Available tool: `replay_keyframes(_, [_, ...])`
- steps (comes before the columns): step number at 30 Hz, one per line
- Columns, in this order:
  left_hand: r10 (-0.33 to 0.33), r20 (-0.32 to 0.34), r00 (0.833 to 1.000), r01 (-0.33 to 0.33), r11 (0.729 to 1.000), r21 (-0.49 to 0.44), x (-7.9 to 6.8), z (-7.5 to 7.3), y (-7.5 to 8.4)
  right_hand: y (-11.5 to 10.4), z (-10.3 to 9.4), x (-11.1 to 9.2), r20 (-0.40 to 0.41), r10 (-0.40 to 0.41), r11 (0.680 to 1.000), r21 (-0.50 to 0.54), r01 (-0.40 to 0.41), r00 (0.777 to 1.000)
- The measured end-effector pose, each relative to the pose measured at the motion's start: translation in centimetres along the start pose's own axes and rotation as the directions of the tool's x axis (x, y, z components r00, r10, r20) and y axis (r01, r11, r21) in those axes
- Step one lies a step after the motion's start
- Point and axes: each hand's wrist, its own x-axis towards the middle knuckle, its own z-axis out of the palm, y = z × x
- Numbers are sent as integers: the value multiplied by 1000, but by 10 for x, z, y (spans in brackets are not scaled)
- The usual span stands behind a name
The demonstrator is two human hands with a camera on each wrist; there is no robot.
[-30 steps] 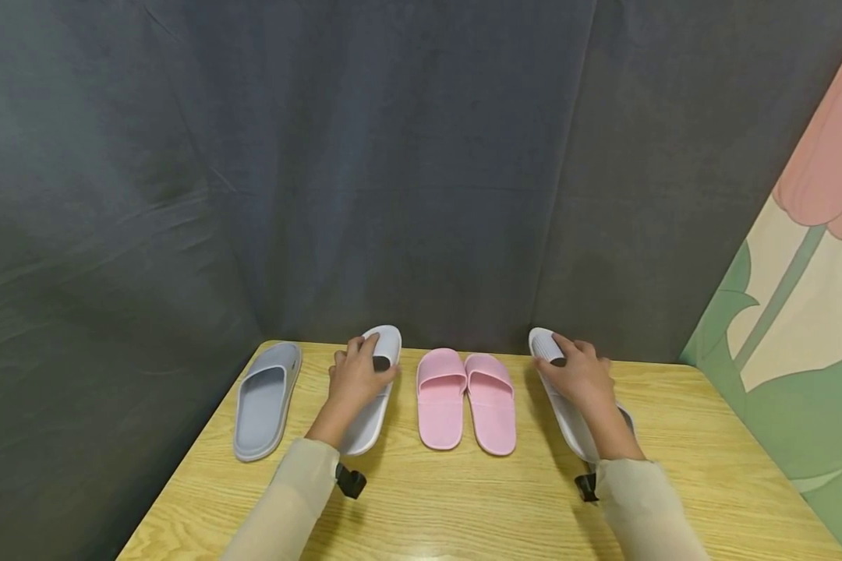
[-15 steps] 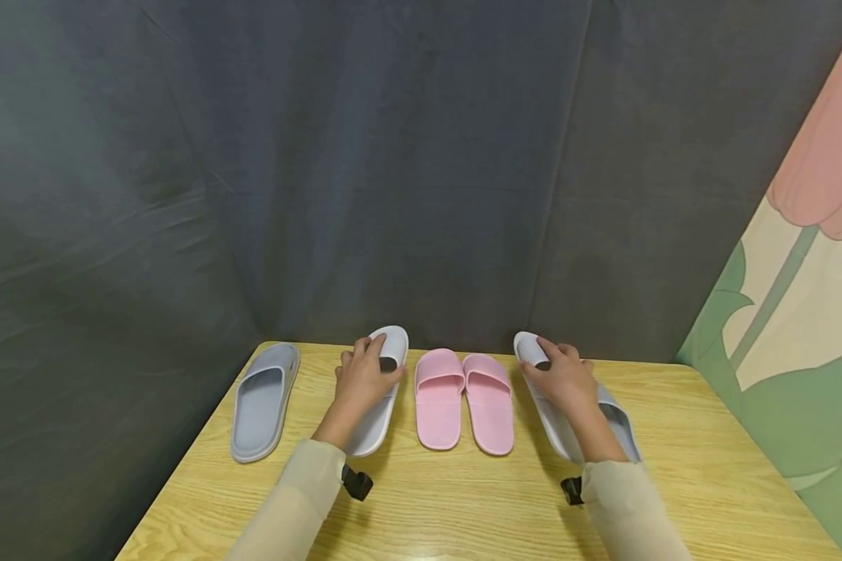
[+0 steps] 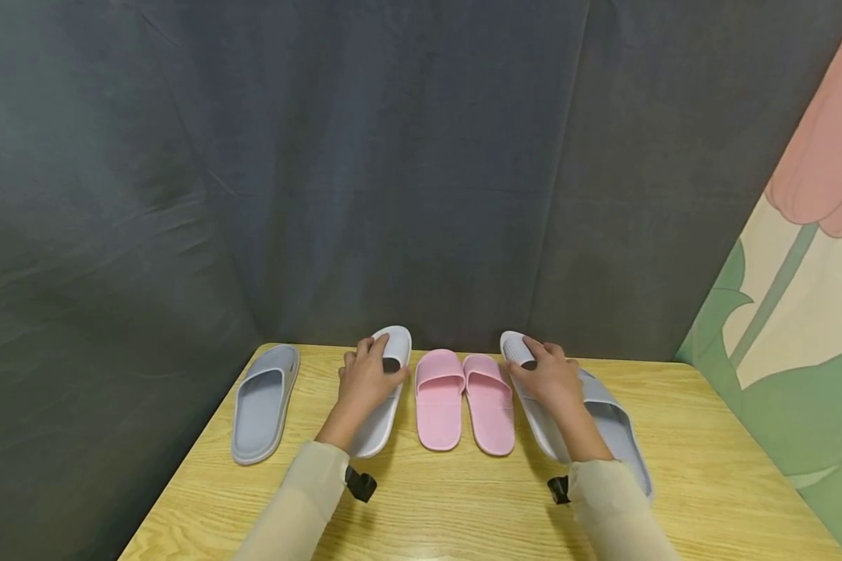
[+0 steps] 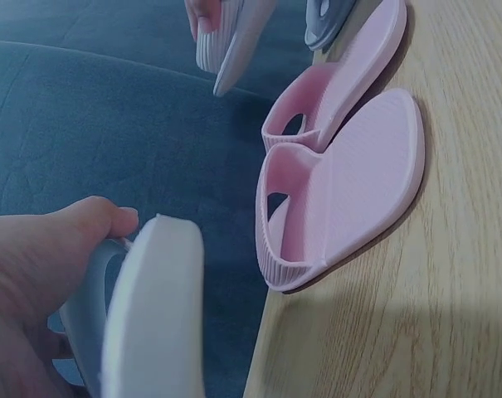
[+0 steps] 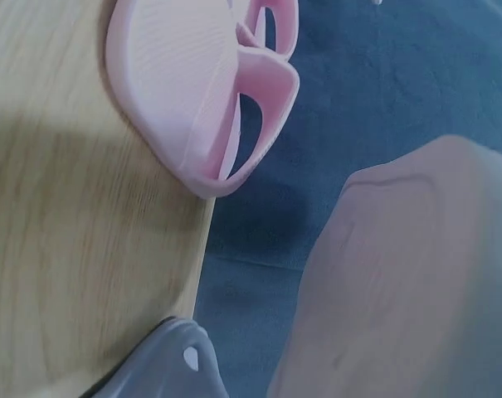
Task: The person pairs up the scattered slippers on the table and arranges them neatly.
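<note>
My left hand (image 3: pixel 365 378) grips a white slipper (image 3: pixel 379 432) by its strap, just left of the pink pair. In the left wrist view the thumb and fingers of this hand (image 4: pixel 35 265) curl at the strap. My right hand (image 3: pixel 550 382) holds the other white slipper (image 3: pixel 542 425) the same way, thumb on the inner side, toe angled left. It fills the right of the right wrist view, where the hand is largely hidden. Between the hands, a left pink slipper (image 3: pixel 440 417) and a right pink slipper (image 3: pixel 491 417) lie side by side, toes away from me.
A grey slipper (image 3: pixel 260 417) lies at the table's left edge. Another grey slipper (image 3: pixel 617 436) is partly covered by my right arm. The wooden table (image 3: pixel 435 506) ends at a dark curtain (image 3: pixel 407 195). A flower-patterned panel (image 3: pixel 800 312) runs along the right.
My right hand has carried its white slipper left toward the pink pair, uncovering more of the right grey slipper. My left hand and its white slipper have shifted slightly right.
</note>
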Motion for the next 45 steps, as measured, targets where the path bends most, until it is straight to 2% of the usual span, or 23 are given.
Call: replay_keyframes(45, [-16, -2, 1000, 16, 999, -50, -3, 5, 14, -41, 25, 1, -23, -60, 998, 32, 61, 998])
